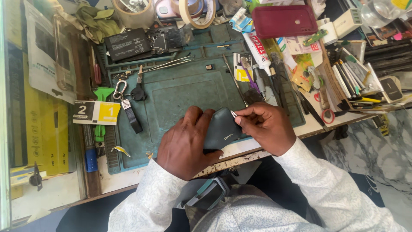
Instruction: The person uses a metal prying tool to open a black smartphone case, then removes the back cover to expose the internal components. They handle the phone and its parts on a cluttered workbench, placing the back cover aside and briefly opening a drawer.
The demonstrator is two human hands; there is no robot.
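Observation:
My left hand (185,141) wraps around a dark grey phone (221,129), back side up, at the front edge of the teal work mat (180,90). My right hand (267,125) pinches a small thin metal pick (233,114) against the phone's upper right edge. Both hands touch the phone. My sleeves are white with a fine pattern.
On the mat lie tweezers (165,65), a key with a carabiner and fob (128,96), a black battery and circuit board (143,43). A glue tube (257,51), a red phone case (284,20), tape rolls (197,10) and several tools crowd the right and back.

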